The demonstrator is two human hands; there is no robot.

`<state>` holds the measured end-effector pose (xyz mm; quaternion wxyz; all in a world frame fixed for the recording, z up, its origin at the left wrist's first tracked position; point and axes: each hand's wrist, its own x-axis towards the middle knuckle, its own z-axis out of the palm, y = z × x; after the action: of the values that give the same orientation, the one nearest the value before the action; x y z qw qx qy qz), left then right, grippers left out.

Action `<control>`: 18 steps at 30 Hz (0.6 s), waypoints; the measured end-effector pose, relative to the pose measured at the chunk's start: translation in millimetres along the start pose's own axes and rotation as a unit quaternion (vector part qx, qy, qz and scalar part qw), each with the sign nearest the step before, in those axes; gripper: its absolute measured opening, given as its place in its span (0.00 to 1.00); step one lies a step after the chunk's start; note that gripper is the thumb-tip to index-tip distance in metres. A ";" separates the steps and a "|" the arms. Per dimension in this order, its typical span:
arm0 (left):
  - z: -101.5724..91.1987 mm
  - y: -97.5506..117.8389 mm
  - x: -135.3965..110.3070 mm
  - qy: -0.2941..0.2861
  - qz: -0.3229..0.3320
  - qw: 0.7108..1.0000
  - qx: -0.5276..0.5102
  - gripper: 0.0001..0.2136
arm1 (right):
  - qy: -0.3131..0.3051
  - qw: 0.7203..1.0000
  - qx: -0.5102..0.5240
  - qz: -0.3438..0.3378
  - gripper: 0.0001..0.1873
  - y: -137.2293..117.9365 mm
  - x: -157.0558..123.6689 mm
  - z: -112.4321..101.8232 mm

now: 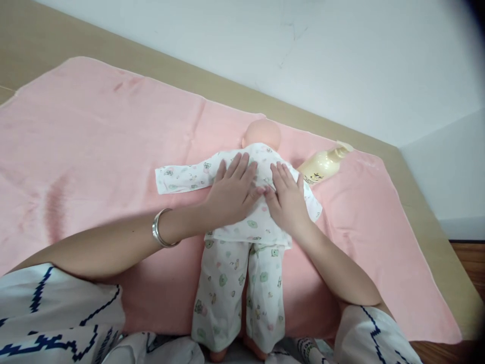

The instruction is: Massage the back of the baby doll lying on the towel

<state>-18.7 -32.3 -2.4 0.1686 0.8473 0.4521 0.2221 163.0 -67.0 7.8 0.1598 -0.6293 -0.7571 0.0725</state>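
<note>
A baby doll [261, 132] lies on the pink blanket, its head away from me and its feet at the near edge. It wears a white printed top [253, 230] and matching trousers [223, 293]. The back of its head seems to face up. My left hand [233, 189] rests flat on the upper left of the top, fingers stretched out. Flat on the upper right lies my right hand [286, 197], its fingers extended too. The two thumbs meet or nearly meet at the middle. One sleeve [182, 178] stretches out to the left; the other is partly behind my right hand.
A cream pump bottle [324, 164] lies on its side just right of the doll's shoulder. The pink blanket [94, 136] covers most of a wooden table [151, 60], which stands against a white wall [265, 45]. Wooden flooring shows at the lower right.
</note>
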 end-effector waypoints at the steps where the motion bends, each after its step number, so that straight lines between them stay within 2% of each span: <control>1: -0.4 -4.6 5.6 0.004 -0.011 1.000 -0.005 0.31 | 0.001 1.000 -0.006 -0.013 0.33 -5.4 -5.6 0.5; 5: 0.8 -12.2 15.1 0.018 -0.020 1.000 -0.006 0.30 | 0.007 0.999 -0.017 -0.039 0.31 -12.1 -12.8 0.1; 8: 2.3 -2.9 5.0 0.019 -0.005 1.000 0.010 0.31 | 0.004 1.000 0.000 -0.024 0.31 -0.1 -0.3 -2.6; 13: -0.4 17.9 -16.7 -0.018 0.032 0.999 0.035 0.34 | 0.001 1.000 0.019 -0.008 0.34 20.3 19.4 -4.4; 18: -4.5 14.6 -8.0 -0.022 0.007 0.999 0.029 0.34 | 0.009 1.000 -0.001 -0.021 0.33 5.7 3.8 -3.2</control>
<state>-14.9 -46.4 6.6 0.1518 0.8597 0.4486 0.1916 168.8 -62.5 9.7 0.1675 -0.6138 -0.7689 0.0628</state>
